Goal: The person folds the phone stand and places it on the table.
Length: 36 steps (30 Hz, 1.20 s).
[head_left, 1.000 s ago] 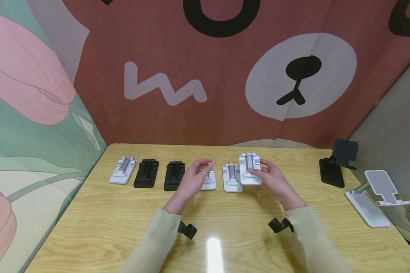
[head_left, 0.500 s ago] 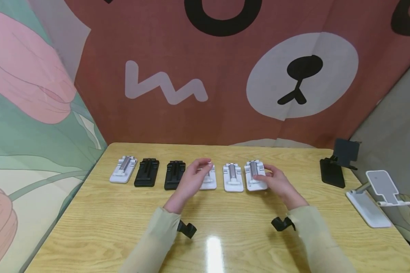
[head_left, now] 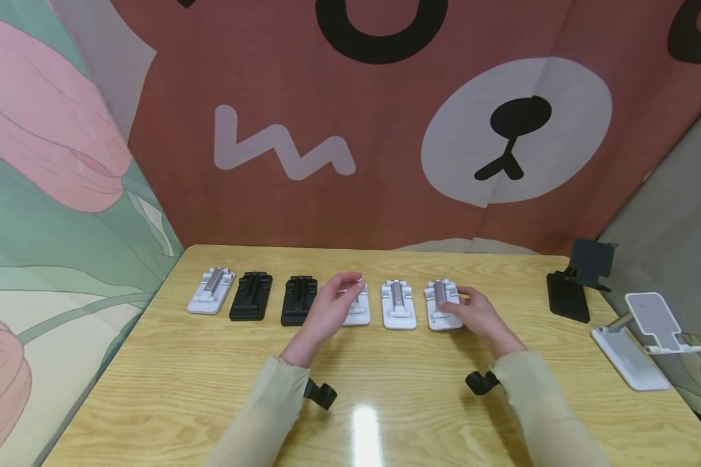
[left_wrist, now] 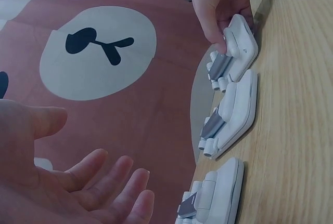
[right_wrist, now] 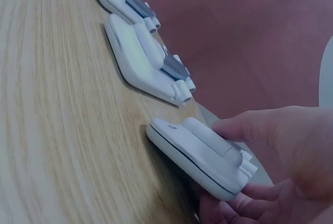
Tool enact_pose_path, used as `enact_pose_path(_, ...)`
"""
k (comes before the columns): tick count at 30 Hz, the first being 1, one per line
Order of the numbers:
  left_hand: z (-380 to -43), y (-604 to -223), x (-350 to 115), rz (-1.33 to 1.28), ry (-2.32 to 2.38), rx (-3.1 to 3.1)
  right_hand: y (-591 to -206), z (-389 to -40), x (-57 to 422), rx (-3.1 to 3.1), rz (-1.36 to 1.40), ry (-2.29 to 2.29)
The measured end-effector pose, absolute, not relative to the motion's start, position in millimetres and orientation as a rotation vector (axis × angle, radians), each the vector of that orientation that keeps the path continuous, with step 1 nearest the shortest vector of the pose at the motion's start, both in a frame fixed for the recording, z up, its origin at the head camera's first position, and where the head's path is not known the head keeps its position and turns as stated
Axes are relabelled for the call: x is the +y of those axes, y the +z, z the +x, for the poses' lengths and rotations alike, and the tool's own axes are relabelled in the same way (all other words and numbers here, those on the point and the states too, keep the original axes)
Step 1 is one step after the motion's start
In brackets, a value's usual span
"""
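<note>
My right hand [head_left: 481,319] pinches a folded white phone stand [right_wrist: 190,148] at the right end of a row, thumb on its top and fingers under its edge. In the right wrist view that stand is slightly tilted, close over the table. Just left of it lies another folded white phone stand [head_left: 398,312], flat. My left hand [head_left: 326,310] hovers with loosely bent fingers and holds nothing. It partly hides a third folded white stand [head_left: 359,312] in the head view. The left wrist view shows the left palm [left_wrist: 31,182] apart from the stands.
Farther left in the row lie two folded black phone stands [head_left: 250,301] and one folded white stand [head_left: 207,298]. At the right edge of the wooden table [head_left: 397,370], an unfolded black stand [head_left: 568,297] and an unfolded white stand [head_left: 629,363] stand upright. A patterned cloth [head_left: 385,194] hangs behind.
My right hand has moved the white phone stand rightward and down, from overlapping its neighbour to a spot beside it in the row. The left hand has stayed in place.
</note>
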State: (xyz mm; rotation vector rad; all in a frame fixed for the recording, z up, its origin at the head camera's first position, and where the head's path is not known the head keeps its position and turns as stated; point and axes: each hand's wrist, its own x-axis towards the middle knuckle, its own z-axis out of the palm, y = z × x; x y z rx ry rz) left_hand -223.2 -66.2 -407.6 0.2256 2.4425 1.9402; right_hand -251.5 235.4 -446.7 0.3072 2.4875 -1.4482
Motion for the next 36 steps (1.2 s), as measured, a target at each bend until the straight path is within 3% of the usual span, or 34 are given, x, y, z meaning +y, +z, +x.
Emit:
enact_pose_path(23,-220.8,-408.0,-64.2,0.243,1.943,2.431,-442.4,-249.7,245.1,2.565,0.306,-1.295)
enact_pose_path(36,-221.0,-408.4,-64.3,0.222,1.939,2.421,-416.3,-240.1,288.3,2.860,0.371,-1.263)
